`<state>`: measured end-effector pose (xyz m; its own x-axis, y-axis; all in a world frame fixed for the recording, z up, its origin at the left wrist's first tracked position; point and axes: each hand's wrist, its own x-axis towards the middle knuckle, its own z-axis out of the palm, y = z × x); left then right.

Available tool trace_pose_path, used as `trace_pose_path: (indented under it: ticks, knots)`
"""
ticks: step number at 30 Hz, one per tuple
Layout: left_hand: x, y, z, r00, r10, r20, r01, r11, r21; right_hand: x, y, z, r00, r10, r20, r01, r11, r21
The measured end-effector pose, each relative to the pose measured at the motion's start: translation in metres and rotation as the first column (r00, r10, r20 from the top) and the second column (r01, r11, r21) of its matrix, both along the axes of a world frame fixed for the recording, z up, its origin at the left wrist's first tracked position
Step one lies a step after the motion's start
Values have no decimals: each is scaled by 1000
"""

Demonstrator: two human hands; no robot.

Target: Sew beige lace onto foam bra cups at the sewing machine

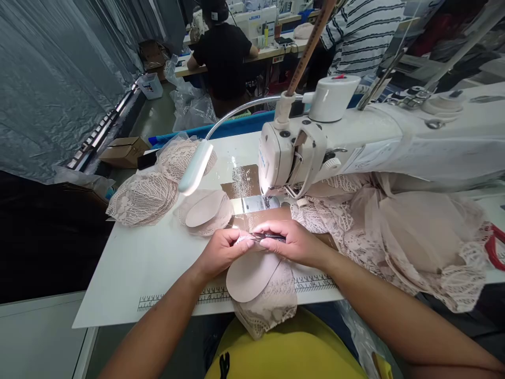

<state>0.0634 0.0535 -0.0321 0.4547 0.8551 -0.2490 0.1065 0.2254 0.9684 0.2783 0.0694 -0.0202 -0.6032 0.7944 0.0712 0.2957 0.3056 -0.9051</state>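
Observation:
My left hand (221, 250) pinches the top edge of a beige lace piece (278, 299) with a smooth oval pad (249, 279) on it. The piece hangs down over the table's front edge. In my right hand (295, 241) is a pair of dark thread snips (273, 237), its tips at the fabric edge between both hands. My right fingers are closed around the snips and partly hide them. Just beyond my hands is the needle area of a white sewing machine (272, 158). A round lace piece with a pad (205, 210) lies left of it.
Two stacks of lace pieces, a nearer stack (142, 199) and a farther stack (173, 158), lie on the white table (130, 263). Sewn lace fabric (418, 226) is heaped at right. A lamp (196, 167) hangs over the table. A person (224, 52) sits at another machine beyond.

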Motion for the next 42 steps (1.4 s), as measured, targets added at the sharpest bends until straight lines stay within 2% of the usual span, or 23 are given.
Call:
trace_pose_path:
  ticks: [6,11,14,16,18,20,21,23,24,25,26,27,29,30,32,35,39,42]
  knots:
    - [-1,-1,-3,999,0,44,1,999,-36,-6,-7,0,999,-48,17,49,999,-24]
    - [1,-1,-2,999,30,23,-30,999,-25,-10,-8,-5,995,-75,-60,74,997,-21]
    - [3,-1,0,1000,11,-13,-11,1000,11,-11,-6,-6,992,-98,-84,96,995,-24]
    - [2,-2,4,993,-45,-114,57,993,104,-9,-5,-6,985,-147,-92,145,989,-29]
    - [-2,-3,12,942,-10,-337,118,946,301,-6,-5,-6,971,-211,-109,209,978,-27]
    - [-10,-1,22,818,197,-541,155,829,537,-4,-6,-7,962,-252,-108,255,967,22]
    - [-14,2,27,752,315,-579,169,757,631,-3,-7,-8,966,-241,-93,249,965,82]
    - [-23,15,35,687,452,-568,180,652,737,-5,-10,-11,991,-133,-24,135,958,252]
    - [-27,24,38,684,469,-558,181,632,753,-7,-11,-13,998,-42,42,25,940,339]
    - [-30,34,38,685,470,-556,174,635,752,-9,-13,-14,991,53,125,-100,906,410]
    - [-33,45,38,679,462,-571,164,662,731,-12,-14,-16,967,134,218,-222,864,453]
    - [-36,56,36,664,437,-607,145,721,678,-13,-14,-16,933,185,307,-318,824,469]
    - [-39,73,31,658,369,-656,73,836,544,-13,-14,-15,871,201,449,-414,792,449]
    - [-41,77,27,667,333,-666,45,875,483,-10,-13,-14,850,179,496,-416,806,422]
    - [-42,80,22,709,262,-655,26,918,395,0,-10,-8,820,106,563,-351,870,347]
    - [-42,70,17,792,149,-592,49,951,304,16,-5,3,810,15,586,-197,949,248]
    - [-40,56,16,943,59,-328,-1,985,174,18,2,14,928,-101,358,44,985,165]
    - [-37,52,17,985,38,-168,-22,995,97,1,9,11,965,-179,192,177,984,30]
